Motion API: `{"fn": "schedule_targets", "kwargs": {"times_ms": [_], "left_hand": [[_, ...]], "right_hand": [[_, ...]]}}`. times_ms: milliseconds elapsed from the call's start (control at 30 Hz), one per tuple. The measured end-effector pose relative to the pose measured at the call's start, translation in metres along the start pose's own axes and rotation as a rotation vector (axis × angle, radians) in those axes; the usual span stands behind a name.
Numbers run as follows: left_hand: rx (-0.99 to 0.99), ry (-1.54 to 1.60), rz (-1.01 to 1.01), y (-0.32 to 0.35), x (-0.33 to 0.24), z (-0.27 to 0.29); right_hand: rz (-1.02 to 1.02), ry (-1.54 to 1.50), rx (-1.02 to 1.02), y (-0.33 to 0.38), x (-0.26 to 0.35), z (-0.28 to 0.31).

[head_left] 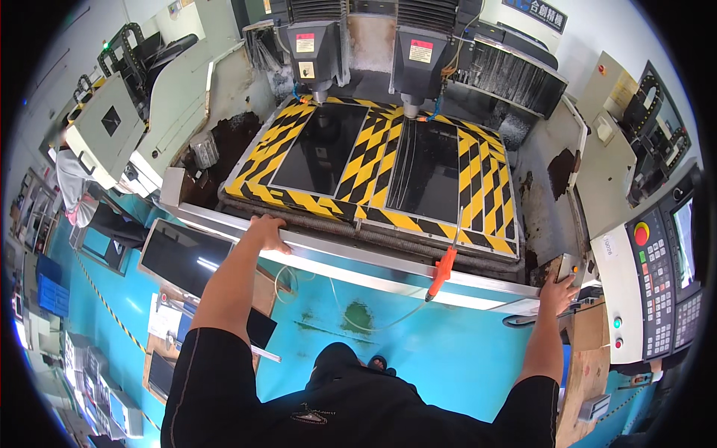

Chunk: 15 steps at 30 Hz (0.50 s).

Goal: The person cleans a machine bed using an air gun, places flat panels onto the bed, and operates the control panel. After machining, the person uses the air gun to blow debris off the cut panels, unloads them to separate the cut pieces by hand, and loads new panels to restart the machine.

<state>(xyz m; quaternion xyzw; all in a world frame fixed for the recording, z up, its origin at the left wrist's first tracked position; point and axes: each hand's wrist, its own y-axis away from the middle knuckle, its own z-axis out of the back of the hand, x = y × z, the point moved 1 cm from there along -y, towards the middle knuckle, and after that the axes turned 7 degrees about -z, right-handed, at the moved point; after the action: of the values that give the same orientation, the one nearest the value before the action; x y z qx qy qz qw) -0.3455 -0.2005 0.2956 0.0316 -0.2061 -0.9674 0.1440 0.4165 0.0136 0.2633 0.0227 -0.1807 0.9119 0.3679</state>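
Observation:
My left hand lies on the metal front rail of a machine, its fingers spread and holding nothing. At the rail's right end, my right hand rests against a small button box with an orange button, fingers apart. Behind the rail is the machine bed, bordered with yellow-and-black striped tape. Two dark glossy panels, a left panel and a right panel, lie on it; pale streaks mark the right one. An orange air gun hangs over the rail between my hands.
Two spindle heads, left and right, stand over the bed's far side. A control panel with a red knob is at right. To the left are a dark-topped table and another person. A thin hose loops above the blue floor.

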Motion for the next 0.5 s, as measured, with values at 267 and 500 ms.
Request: {"fn": "schedule_targets", "kwargs": {"times_ms": [267, 500], "left_hand": [[-0.023, 0.063, 0.009, 0.006, 0.002, -0.004], [-0.010, 0.001, -0.001, 0.009, 0.006, -0.010]], "right_hand": [[0.001, 0.046, -0.024, 0.002, -0.009, -0.009], [0.000, -0.013, 0.006, 0.008, -0.009, 0.002]]}}
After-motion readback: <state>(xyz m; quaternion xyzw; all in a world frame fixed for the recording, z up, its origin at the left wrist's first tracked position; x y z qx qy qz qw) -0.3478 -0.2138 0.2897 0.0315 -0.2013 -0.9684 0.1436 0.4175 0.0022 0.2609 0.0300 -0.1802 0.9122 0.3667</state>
